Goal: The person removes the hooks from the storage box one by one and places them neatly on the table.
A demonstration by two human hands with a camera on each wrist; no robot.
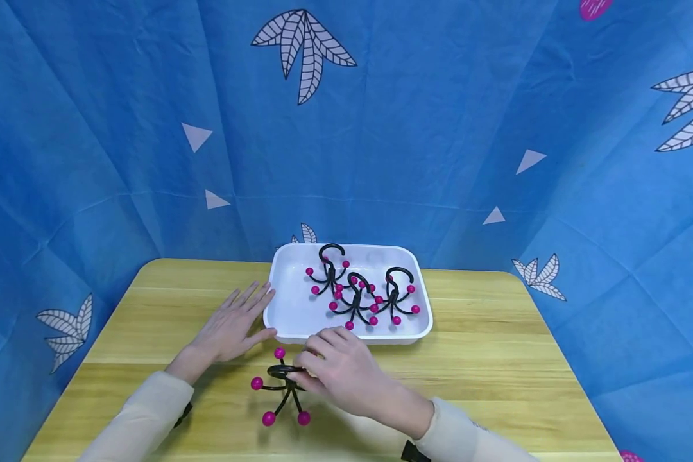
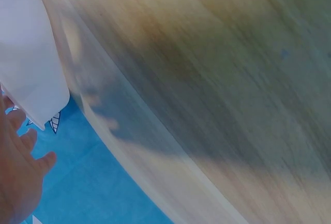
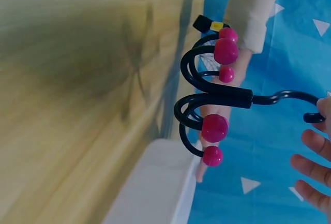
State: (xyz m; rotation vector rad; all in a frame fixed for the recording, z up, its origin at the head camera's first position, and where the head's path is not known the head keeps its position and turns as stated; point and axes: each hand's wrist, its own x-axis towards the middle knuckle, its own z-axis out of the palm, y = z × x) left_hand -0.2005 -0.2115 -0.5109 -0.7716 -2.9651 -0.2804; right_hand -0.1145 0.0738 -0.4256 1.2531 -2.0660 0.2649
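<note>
Nearest the wearer, the black claw hook (image 1: 290, 384) seems to hang just above the wooden table (image 1: 496, 378), since the right wrist view shows its curved arms and pink balls (image 1: 304, 418) apart from the surface, with a shadow beyond. The right hand (image 1: 346, 372) pinches it by the bent top end, the other fingers free of the wire; that is a sound place to hold, as the weight sits below the grip, but a slick round wire may well swivel, so the pinch should be firm and the wrist steady. Keeping the stem upright and the splayed arms clear of the fingers should stop it twisting. Farther off, apart from the right hand, the left hand (image 1: 231, 327) lies with fingers stretched and spread at the near-left side of the white tray (image 1: 283, 314); whether it touches the rim I cannot tell, though a light touch there would be enough to steady the tray. Inside it, three similar hooks, a near one (image 1: 356, 303), a right one (image 1: 393, 296) and a back one (image 1: 331, 276), crowd the middle and right, their arms close or overlapping, so any move near them calls for height and patience. Behind hangs blue cloth (image 1: 381, 160).
</note>
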